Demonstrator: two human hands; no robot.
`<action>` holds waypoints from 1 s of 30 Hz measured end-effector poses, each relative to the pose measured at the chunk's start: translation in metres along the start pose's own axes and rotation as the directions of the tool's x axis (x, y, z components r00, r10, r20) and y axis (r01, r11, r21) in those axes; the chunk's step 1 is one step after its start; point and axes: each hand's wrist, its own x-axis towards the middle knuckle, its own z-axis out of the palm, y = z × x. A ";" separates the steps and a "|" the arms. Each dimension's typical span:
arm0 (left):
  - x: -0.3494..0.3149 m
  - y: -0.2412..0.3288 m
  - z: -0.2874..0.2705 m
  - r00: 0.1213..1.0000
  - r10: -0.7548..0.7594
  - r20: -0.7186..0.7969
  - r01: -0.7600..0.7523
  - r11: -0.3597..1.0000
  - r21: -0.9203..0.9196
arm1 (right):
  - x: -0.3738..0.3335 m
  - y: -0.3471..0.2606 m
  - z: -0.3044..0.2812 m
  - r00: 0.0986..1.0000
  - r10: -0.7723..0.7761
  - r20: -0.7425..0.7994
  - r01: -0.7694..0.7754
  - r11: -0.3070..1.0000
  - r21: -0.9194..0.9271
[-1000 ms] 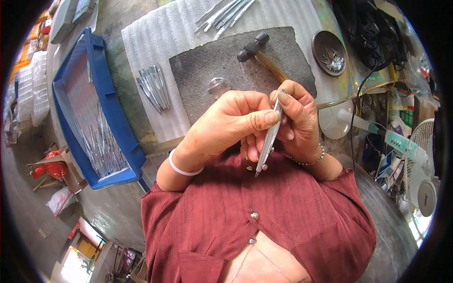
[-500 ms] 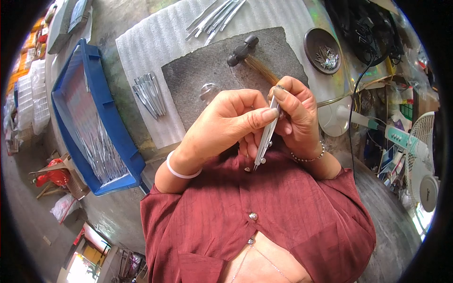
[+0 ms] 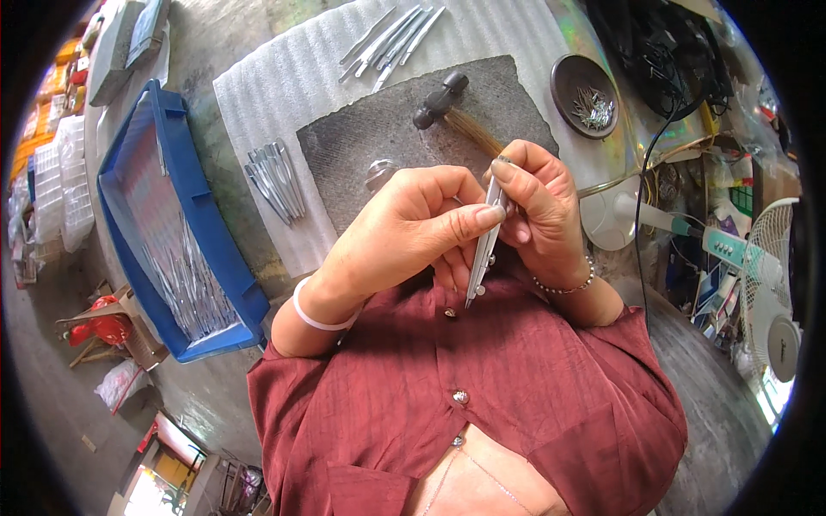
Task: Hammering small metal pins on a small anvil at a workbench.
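Observation:
Both of my hands meet in front of my chest around a slim silver compass-like tool point(image 3: 481, 268) with small round knobs along its side. It slants, its pointed lower end toward my shirt. My left hand point(image 3: 426, 219) pinches its middle between thumb and fingers. At the upper end, my right hand point(image 3: 544, 202) grips it with thumb and forefinger; what lies under those fingertips is hidden. Just beyond the hands, a ball-peen hammer point(image 3: 440, 101) rests on a dark stone slab point(image 3: 361, 142), its wooden handle running behind my right hand. A small clear round object point(image 3: 381, 172) sits near my left hand.
A white foam sheet point(image 3: 258, 86) lies under the slab, with bundles of silver strips point(image 3: 275, 181) at left and more strips point(image 3: 391, 43) at the far side. A blue tray point(image 3: 219, 228) holds many metal pieces. At right are a dish point(image 3: 564, 107) of small parts, a cable and a fan point(image 3: 770, 284).
Both hands keep their grip on the compass-like tool, which has shifted and turned only slightly. My left forearm has moved a little to the left. The view has tilted slightly.

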 end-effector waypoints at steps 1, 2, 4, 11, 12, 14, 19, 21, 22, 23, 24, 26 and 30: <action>-0.001 0.001 0.000 1.000 -0.005 0.007 0.005 1.000 0.002 | 0.000 0.000 0.000 1.000 -0.002 -0.003 0.002 1.000 -0.012; -0.002 0.002 0.000 1.000 -0.004 0.004 0.004 1.000 -0.001 | 0.000 -0.001 0.001 1.000 0.001 0.000 -0.001 1.000 -0.014; -0.003 0.004 0.000 1.000 0.005 0.011 -0.005 1.000 0.001 | 0.000 -0.002 0.004 1.000 0.008 0.007 -0.008 1.000 -0.023; -0.009 0.008 -0.005 0.999 -0.042 0.014 0.042 0.999 -0.013 | 0.003 -0.003 0.010 0.999 0.047 0.018 -0.046 0.998 -0.044; -0.010 0.007 -0.006 0.999 -0.050 0.015 0.050 0.998 -0.024 | 0.003 -0.002 0.011 0.998 0.063 0.021 -0.062 0.997 -0.044; -0.012 0.007 -0.008 0.998 -0.056 0.018 0.056 0.998 -0.036 | 0.004 -0.001 0.012 0.997 0.078 0.023 -0.077 0.996 -0.046; -0.017 0.004 -0.008 0.997 -0.073 -0.028 0.070 0.993 -0.095 | 0.007 0.003 0.016 0.993 0.120 0.021 -0.120 0.992 -0.029; -0.016 0.002 -0.010 0.997 -0.073 -0.029 0.070 0.992 -0.107 | 0.008 0.003 0.017 0.992 0.124 0.017 -0.124 0.992 -0.033; -0.016 0.002 -0.010 0.997 -0.077 -0.030 0.073 0.990 -0.119 | 0.008 0.003 0.017 0.992 0.128 0.013 -0.128 0.991 -0.034; -0.016 0.002 -0.011 0.997 -0.074 -0.029 0.070 0.990 -0.119 | 0.008 0.003 0.017 0.992 0.127 0.013 -0.127 0.991 -0.037; -0.016 0.004 -0.011 0.996 -0.085 -0.026 0.081 0.989 -0.125 | 0.009 0.003 0.017 0.991 0.130 0.019 -0.129 0.991 -0.032; -0.017 0.005 -0.012 0.996 -0.093 -0.015 0.090 0.988 -0.128 | 0.009 0.002 0.017 0.992 0.126 0.021 -0.125 0.992 -0.031; -0.022 0.004 -0.015 0.998 0.047 -0.031 -0.047 0.999 -0.009 | 0.010 -0.006 0.024 0.996 0.056 0.072 -0.047 0.992 -0.115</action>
